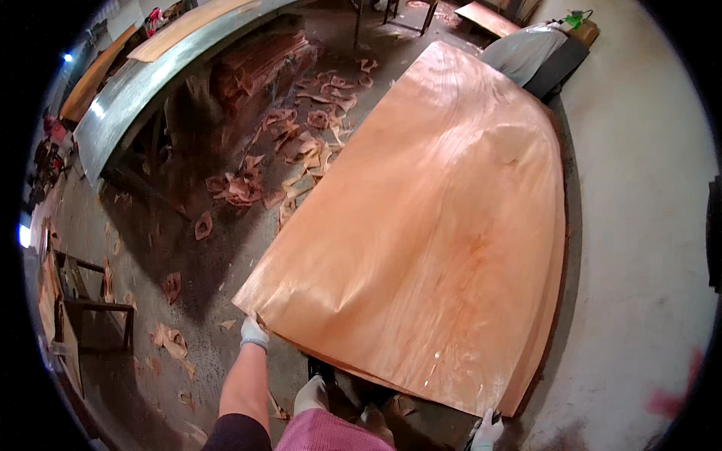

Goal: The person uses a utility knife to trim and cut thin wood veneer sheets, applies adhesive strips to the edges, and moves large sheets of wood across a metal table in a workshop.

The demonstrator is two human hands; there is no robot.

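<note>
A wide, thin sheet of reddish-tan wood veneer [391,225] spreads out in front of me, rippled and sagging a little. Beneath it lie more veneer sheets [543,331], their edges showing along the right side. My left hand [254,331], in a white glove, is closed on the sheet's near left corner. At the near right corner my right hand [489,430], also gloved in white, pinches the sheet's edge. A small dark spot shows by the right fingertips; I cannot make out what it is.
A long metal-topped table [124,109] stands at the left with a wood sheet [192,30] on it. Torn veneer scraps [244,186] litter the floor. A wooden stool frame [94,304] is at the far left. The pale wall [639,225] runs close along the right.
</note>
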